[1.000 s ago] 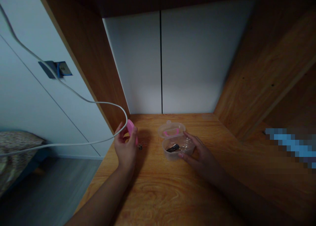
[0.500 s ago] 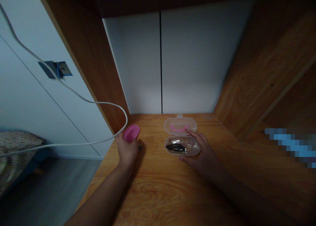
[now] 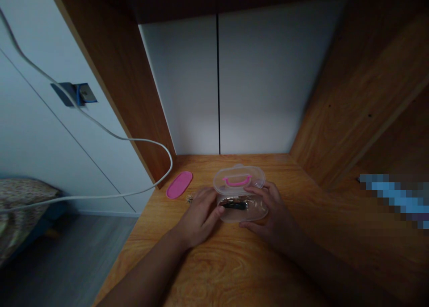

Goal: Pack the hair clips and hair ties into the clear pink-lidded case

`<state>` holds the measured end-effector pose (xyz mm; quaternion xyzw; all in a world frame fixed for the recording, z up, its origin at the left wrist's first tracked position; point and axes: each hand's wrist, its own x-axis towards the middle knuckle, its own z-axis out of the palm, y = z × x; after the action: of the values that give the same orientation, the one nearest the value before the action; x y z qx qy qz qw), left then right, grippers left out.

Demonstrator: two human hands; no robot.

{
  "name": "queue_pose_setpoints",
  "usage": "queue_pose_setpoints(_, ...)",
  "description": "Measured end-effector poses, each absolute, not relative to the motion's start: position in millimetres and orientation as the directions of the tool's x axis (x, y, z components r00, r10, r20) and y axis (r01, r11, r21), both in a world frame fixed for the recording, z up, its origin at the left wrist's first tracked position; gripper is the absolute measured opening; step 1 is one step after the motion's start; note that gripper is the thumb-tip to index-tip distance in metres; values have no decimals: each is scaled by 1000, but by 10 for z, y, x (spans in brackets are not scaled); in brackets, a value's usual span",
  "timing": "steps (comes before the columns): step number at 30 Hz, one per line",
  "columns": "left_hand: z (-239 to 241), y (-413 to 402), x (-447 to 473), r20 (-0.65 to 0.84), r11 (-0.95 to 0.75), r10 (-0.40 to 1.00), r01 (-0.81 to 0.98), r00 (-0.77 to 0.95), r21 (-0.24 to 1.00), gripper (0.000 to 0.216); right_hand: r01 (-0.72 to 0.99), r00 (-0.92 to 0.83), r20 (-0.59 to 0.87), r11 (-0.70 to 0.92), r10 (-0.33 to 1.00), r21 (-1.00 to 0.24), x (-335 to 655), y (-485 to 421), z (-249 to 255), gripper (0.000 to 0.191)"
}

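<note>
A clear oval plastic case (image 3: 253,214) lies on the wooden surface with its lid (image 3: 258,175) raised behind it. The lid carries a pink handle (image 3: 237,182). Inside the case rest a dark hair clip (image 3: 235,205) and some shiny small pieces too unclear to name. My left hand (image 3: 201,217) holds the case's left end, thumb at the front. My right hand (image 3: 271,208) is curled round its right end, index finger by the hinge and thumb near the front edge. A small patterned item (image 3: 189,199) sits beside my left hand, partly hidden.
To the left lies a pink oval tray (image 3: 180,185) by the wooden side panel (image 3: 110,83). A white cable (image 3: 147,140) loops in front of that panel. The white back wall (image 3: 254,97) stands behind the wooden top (image 3: 214,262).
My left hand has let go of the pink tray and moved right to the case. The case has shifted slightly left and nearer, and its lid has tilted up.
</note>
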<state>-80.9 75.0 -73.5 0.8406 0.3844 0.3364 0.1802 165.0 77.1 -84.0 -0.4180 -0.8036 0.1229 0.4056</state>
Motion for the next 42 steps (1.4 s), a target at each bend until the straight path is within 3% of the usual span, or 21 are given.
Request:
queue_pose_setpoints(5,-771,739,-821,403,-609,788,491,466,623,40,503,-388,595,702,704,-504,1679,763,-808,56)
queue_pose_setpoints(8,-774,732,-837,429,-622,771,411,471,667,47,478,-378,624,722,683,-500,1691,742,-767,37)
queue_pose_setpoints(11,-750,721,-845,432,-613,759,310,487,727,48,466,-372,655,742,658,-481,1694,725,-742,29)
queue_pose_setpoints(19,-744,726,-860,468,-625,731,213,496,751,40,429,-426,683,797,593,-425,1703,713,-749,29)
queue_pose_setpoints(28,-818,718,-863,495,-571,787,130,367,811,41,370,-523,691,863,499,-343,1675,709,-693,51)
queue_pose_setpoints(32,-849,759,-846,552,-581,787,29,274,814,49,361,-644,648,908,407,-211,1654,661,-678,56)
queue_pose_setpoints(39,-819,751,-814,593,-605,779,-3,203,796,52,426,-698,660,902,279,70,1591,577,-658,28)
queue_pose_setpoints(42,-824,732,-799,595,-605,785,9,173,796,54,416,-715,659,900,235,131,1587,577,-632,32)
